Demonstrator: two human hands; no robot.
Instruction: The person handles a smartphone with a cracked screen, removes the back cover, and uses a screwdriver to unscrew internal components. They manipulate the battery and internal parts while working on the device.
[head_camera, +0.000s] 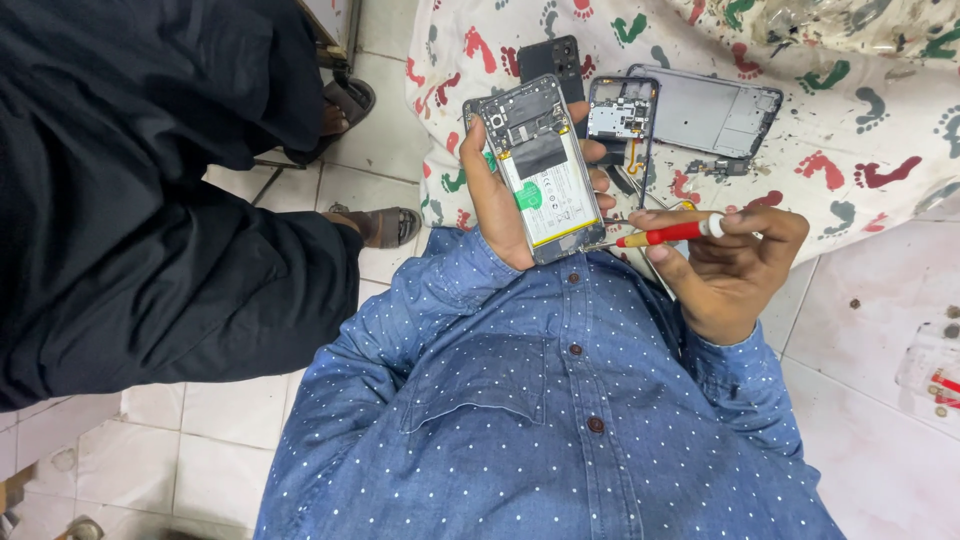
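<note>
The left hand (497, 190) grips one opened phone (540, 170); the right hand (730, 265) pinches one red screwdriver (665, 235). Three more phone parts (705, 110) lie on the cloth (860, 120).

A blue button-up shirt (540, 420) scattered with small white dots is being worn. Long sleeves are being carried down to the wrists, where cuffs are closing off the left hand (505, 195) and the right hand (735, 270). Dark round buttons are being shown along the front placket, and a chest pocket with a pointed lower edge is being displayed. Both hands are being left bare, without rings or gloves.
</note>
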